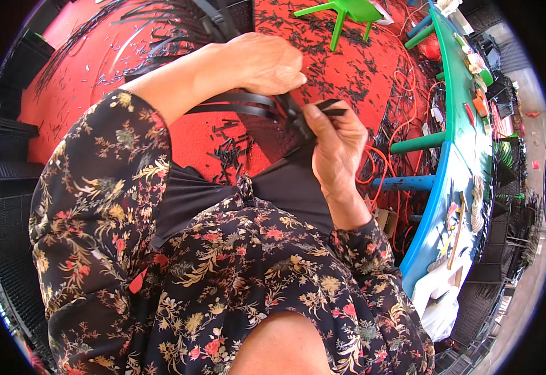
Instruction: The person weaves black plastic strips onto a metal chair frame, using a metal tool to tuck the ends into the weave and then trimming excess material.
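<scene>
My left hand [263, 62] reaches across in front of me, back of the hand up, fingers curled closed around a black strip that comes out below them. Facing it, my right hand [338, 147] pinches a flat black strip [330, 108] between thumb and fingers. Between the hands the strips meet at a dark, blurred piece [297, 119]; its exact shape cannot be made out. More long black strips [242, 100] run leftward under my left forearm. The left fingertips are mostly hidden.
Short black offcuts [230, 150] litter the red floor [201, 161]. A green stool [345, 9] stands ahead. On the right are a green table [453, 94] and a blue table [439, 209] carrying tools, with orange cord [382, 172] beside them. Dark woven pieces [10, 187] stand at left.
</scene>
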A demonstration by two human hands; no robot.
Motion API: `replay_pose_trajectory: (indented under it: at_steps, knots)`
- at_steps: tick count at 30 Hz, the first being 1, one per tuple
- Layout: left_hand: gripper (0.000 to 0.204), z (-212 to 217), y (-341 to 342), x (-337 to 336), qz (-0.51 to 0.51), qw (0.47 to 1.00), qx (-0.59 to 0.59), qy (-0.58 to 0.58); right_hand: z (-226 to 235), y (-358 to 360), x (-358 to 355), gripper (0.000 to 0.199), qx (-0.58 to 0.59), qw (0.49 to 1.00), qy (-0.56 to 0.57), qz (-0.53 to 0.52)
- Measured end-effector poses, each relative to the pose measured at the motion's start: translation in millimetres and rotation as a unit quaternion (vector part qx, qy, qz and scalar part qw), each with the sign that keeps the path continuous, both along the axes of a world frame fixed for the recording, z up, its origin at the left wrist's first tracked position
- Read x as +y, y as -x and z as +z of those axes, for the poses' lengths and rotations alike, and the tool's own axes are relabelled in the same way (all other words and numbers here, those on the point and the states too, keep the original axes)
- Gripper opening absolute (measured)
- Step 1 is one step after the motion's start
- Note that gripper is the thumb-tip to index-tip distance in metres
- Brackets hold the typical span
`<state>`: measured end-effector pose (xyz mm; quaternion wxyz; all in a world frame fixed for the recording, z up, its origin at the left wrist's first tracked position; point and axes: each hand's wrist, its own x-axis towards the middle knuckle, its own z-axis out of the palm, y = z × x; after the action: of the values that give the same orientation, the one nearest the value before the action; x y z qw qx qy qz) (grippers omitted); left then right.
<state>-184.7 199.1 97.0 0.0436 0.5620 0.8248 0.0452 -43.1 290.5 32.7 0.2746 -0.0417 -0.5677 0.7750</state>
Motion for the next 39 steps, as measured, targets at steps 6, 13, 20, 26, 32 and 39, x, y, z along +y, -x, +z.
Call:
replay_pose_trajectory:
  at_steps: [6, 13, 20, 26, 32, 39]
  knots:
    - [0.044, -16.0, -9.2, -11.9, 0.051, 0.999, 0.004, -0.002, -18.6, 2.2, -5.3, 0.015, -0.025, 0.999, -0.048, -0.001]
    - [0.036, -20.9, -7.1, -36.5, 0.072, 0.997, 0.002, 0.005, -30.1, 22.3, -20.4, 0.017, -0.004, 0.994, -0.109, 0.014]
    - [0.033, -34.9, -11.3, -86.3, 0.166, 0.985, 0.004, 0.043, -38.3, 34.8, -51.8, 0.018, 0.004, 0.988, -0.121, 0.099]
    - [0.038, -40.5, -34.2, -127.5, 0.329, 0.943, -0.04, 0.025, -37.2, 53.1, -66.0, 0.015, -0.015, 0.964, -0.142, 0.222]
    - [0.032, -35.0, -28.4, -139.6, 0.259, 0.961, -0.098, -0.021, -39.3, 87.1, -53.1, 0.016, 0.019, 0.947, -0.218, 0.236]
    - [0.029, 5.6, -10.5, -93.5, 0.192, 0.969, -0.154, 0.01, -42.0, 71.5, -17.2, 0.015, 0.003, 0.938, -0.251, 0.239]
